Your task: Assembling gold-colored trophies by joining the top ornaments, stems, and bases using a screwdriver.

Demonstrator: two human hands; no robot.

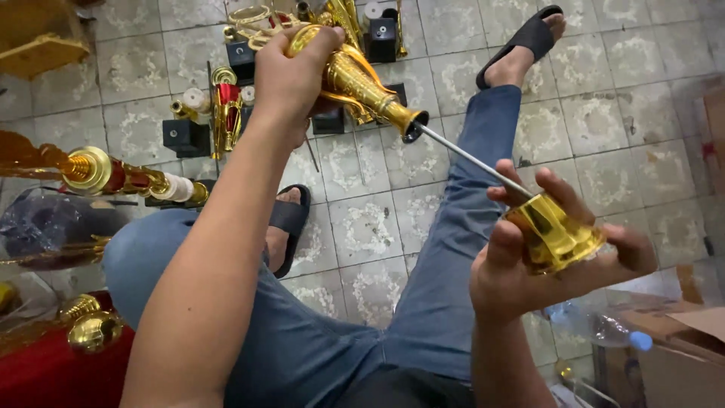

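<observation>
glossy gold-coloured trophy stem (355,79), mirror-bright, on a smooth bare-metal threaded rod (472,160); gold flared cup piece (555,234), translucent-looking and shiny like plated plastic; matt black block bases (185,137); blue denim trouser cloth (438,302); worn, mottled floor tiles (596,113); black rubbery sandals (529,38)

Pale square floor tiles (362,227) with worn mottled patches cover the room; a brown cardboard box (672,355) sits at right.
</observation>
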